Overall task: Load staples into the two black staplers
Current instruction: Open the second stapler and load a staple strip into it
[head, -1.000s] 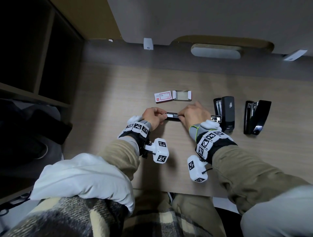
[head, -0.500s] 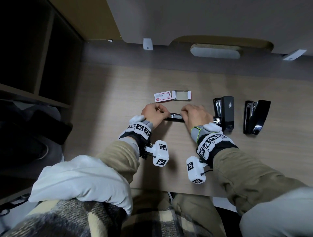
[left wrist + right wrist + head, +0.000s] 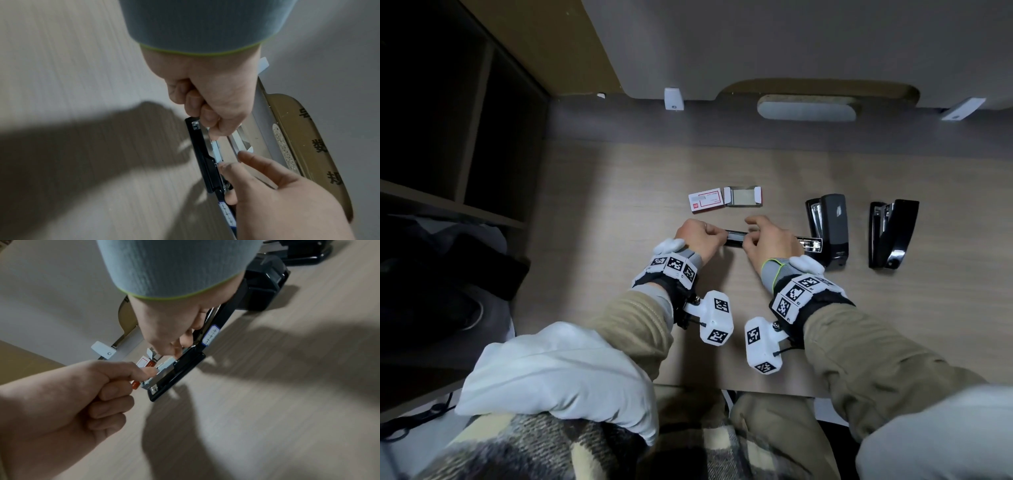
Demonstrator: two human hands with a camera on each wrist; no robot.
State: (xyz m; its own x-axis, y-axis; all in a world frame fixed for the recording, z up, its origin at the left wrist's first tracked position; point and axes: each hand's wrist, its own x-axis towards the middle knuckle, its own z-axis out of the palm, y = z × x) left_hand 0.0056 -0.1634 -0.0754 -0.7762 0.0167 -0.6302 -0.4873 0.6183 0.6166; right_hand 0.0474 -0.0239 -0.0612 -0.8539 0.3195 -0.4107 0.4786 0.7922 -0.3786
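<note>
Right hand (image 3: 767, 240) shifted — stapler (image 3: 180, 368) label maybe illegible.

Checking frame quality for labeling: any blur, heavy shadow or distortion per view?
Head: sharp, wide-angle bending at the edges, dark shelving at left. Left wrist: soft, hand shadow across the desk. Right wrist: motion-blurred desk, left hand soft, broad shadows near the open stapler.

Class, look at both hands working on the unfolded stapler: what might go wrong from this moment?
1. The left hand and right hand both have fingertips at the metal channel of the open stapler. If a sprung part slips, a finger may get pinched.
2. The open staple tray lies just beyond the hands, so a knock might spill it.
</note>
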